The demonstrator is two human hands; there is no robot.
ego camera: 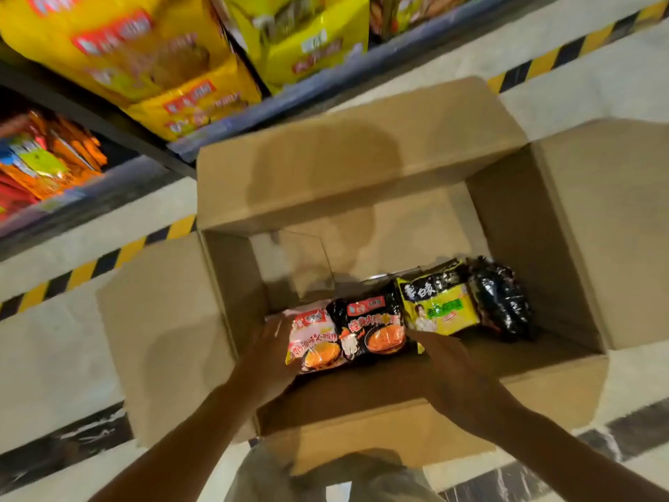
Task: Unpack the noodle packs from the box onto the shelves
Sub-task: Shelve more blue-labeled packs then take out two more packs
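Fingers: your left hand (269,351) holds the left edge of the pink pack (314,338), fingers mostly hidden behind it. Your right hand (440,360) has its fingers hidden at the right edge of the black pack (374,329); whether they curl round it, cannot tell. Both packs lie side by side, low centre of frame, in the box (325,175), between your hands, with their combined long axis running left-right. A green pack (440,306) and a dark pack (501,298) sit further right, nearer your right hand. Shelves (119,128) lie upper left; lift up and away that way.
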